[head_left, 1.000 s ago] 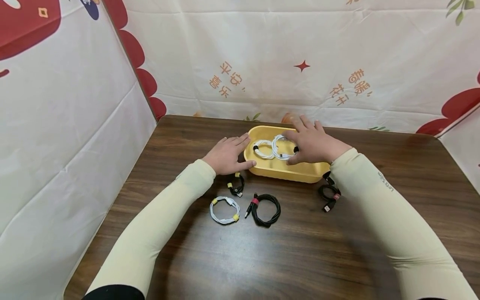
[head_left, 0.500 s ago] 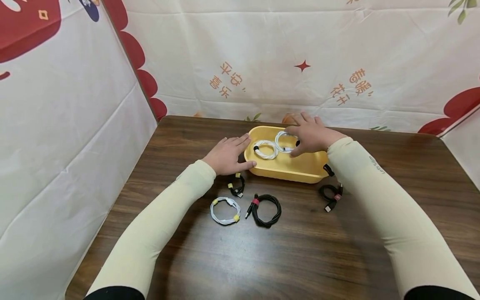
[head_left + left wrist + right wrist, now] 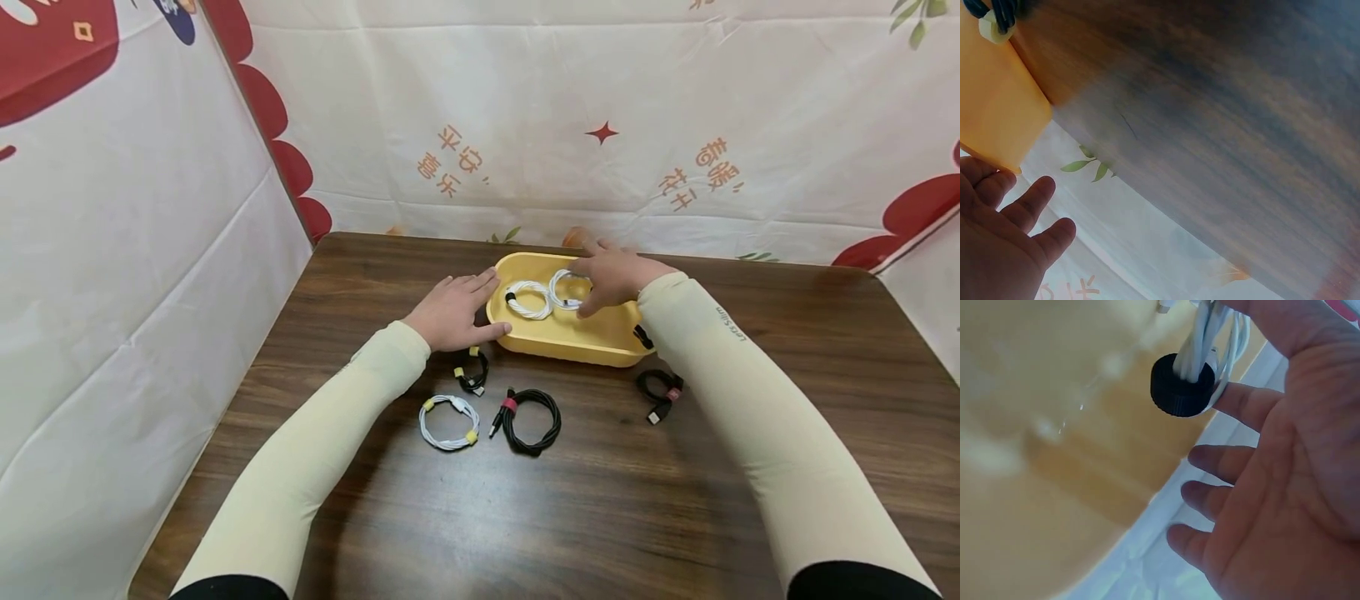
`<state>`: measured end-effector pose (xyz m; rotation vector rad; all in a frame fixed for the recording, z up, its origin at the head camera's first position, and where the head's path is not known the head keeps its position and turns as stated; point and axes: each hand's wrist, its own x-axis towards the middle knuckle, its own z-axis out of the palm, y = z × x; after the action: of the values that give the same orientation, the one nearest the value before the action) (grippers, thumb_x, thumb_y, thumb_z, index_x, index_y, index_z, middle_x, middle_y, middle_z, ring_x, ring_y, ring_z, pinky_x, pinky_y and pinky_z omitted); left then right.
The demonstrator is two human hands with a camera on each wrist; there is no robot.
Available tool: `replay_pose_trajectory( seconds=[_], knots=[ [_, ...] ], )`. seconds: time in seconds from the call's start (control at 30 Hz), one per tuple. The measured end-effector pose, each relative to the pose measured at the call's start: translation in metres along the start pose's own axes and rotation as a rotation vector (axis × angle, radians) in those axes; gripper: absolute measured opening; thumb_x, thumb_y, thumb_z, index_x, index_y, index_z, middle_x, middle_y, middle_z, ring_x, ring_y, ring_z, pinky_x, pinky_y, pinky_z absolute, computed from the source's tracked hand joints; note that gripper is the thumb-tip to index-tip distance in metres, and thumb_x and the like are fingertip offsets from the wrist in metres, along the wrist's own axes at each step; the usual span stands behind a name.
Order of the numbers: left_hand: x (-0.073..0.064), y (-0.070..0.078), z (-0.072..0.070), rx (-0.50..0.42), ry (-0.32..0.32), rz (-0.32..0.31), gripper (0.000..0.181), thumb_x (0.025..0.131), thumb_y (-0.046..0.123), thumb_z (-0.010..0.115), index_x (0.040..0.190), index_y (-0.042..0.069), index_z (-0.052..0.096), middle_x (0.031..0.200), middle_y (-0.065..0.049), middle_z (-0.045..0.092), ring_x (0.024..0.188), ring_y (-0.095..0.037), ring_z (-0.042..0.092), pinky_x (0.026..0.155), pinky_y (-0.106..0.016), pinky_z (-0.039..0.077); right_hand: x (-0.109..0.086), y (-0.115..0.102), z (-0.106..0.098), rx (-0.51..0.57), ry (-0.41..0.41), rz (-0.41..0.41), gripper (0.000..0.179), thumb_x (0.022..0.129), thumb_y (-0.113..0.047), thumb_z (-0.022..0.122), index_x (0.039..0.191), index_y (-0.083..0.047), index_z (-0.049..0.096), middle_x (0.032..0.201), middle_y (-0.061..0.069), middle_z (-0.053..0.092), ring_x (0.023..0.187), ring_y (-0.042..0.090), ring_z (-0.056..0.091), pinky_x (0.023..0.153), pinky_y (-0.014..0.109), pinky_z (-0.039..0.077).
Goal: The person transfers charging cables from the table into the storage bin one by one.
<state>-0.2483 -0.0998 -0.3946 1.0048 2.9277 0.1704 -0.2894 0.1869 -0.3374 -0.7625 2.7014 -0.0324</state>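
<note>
- Right hand (image 3: 615,277): pinching a white coiled cable (image 3: 572,304) between thumb and index finger; other 3 fingers roughly straight, off the cable in the right wrist view.
- Held coil's position: inside the yellow tray (image 3: 577,348), its black band (image 3: 1182,386) beside the pinch. Whether it bears fully on the tray floor, cannot tell.
- Change: 1 s ago this coil overlapped the other white coil (image 3: 528,315); 0.5 s ago it sat farther back. Now it lies to the right of that coil, edges meeting or nearly so; exact contact unclear.
- Right hand has also come lower and a little left over the tray.
- Meaning, as judged: the 2 coils now lie side by side rather than stacked, so this step looks close to done. The pinch is not yet released.
- Left hand (image 3: 452,312): fingers spread at the tray's left end, thumb by the near rim; 2 fingertips touch the edge in the left wrist view. Same place throughout; tray barely shifted. Probably steadying it.
- On the table (image 3: 600,500), outside the tray, 4 more, untouched: black coil with yellow ties (image 3: 486,367), white coil with yellow ties (image 3: 448,447), black coil with red tie (image 3: 556,421), small black cable with red tie (image 3: 660,408) off to the right.
</note>
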Motion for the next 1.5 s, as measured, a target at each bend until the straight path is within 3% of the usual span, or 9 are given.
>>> replay_pose_trajectory(
  seconds=[0.1,0.23,0.43,0.87,1.2,1.5],
  knots=[
    [0.0,0.0,0.001,0.002,-0.004,0.001,0.092,0.094,0.073,0.038,0.158,0.009,0.027,0.163,-0.007,0.022,0.144,-0.031,0.033,0.115,-0.052,0.025,0.005,0.0,0.004,0.04,-0.026,-0.005,0.073,0.078,-0.032,0.083,0.141,-0.006,0.055,0.159,0.028,0.014,0.138,0.052,0.027,0.104,0.064,0.033],
    [-0.001,0.001,0.001,-0.005,-0.007,0.011,0.092,0.094,0.073,0.038,0.158,0.008,0.026,0.163,-0.008,0.021,0.144,-0.032,0.032,0.115,-0.053,0.025,0.008,0.0,0.008,0.038,-0.055,0.017,0.075,0.077,-0.03,0.084,0.141,-0.007,0.053,0.157,0.034,0.015,0.133,0.051,0.037,0.104,0.058,0.037],
    [-0.001,0.0,0.0,-0.009,-0.009,0.006,0.091,0.094,0.073,0.038,0.158,0.009,0.025,0.164,-0.007,0.02,0.145,-0.031,0.031,0.115,-0.053,0.024,0.009,0.0,0.009,0.015,-0.055,0.024,0.078,0.077,-0.029,0.084,0.145,-0.007,0.051,0.158,0.033,0.013,0.134,0.052,0.037,0.105,0.059,0.036],
    [-0.001,-0.001,0.0,-0.019,0.001,0.014,0.091,0.095,0.071,0.039,0.158,0.008,0.026,0.164,-0.008,0.02,0.145,-0.03,0.031,0.115,-0.053,0.025,0.008,-0.008,0.01,0.012,-0.06,0.079,0.076,0.075,-0.023,0.086,0.142,-0.01,0.054,0.16,0.031,0.002,0.143,0.054,0.014,0.104,0.061,0.036],
    [-0.003,0.001,0.001,-0.024,0.0,0.015,0.091,0.094,0.071,0.04,0.158,0.007,0.026,0.164,-0.008,0.02,0.145,-0.03,0.03,0.115,-0.054,0.024,0.009,-0.008,0.011,0.001,-0.085,0.086,0.08,0.074,-0.031,0.088,0.143,-0.01,0.053,0.16,0.032,0.0,0.143,0.054,0.011,0.108,0.064,0.028],
    [-0.001,0.001,-0.001,-0.008,-0.005,0.012,0.091,0.095,0.071,0.039,0.158,0.007,0.026,0.164,-0.008,0.02,0.145,-0.031,0.031,0.115,-0.052,0.025,0.011,-0.003,0.006,0.05,-0.089,0.062,0.08,0.077,-0.031,0.085,0.145,-0.006,0.051,0.159,0.032,0.007,0.145,0.05,0.014,0.109,0.06,0.03]
  ],
)
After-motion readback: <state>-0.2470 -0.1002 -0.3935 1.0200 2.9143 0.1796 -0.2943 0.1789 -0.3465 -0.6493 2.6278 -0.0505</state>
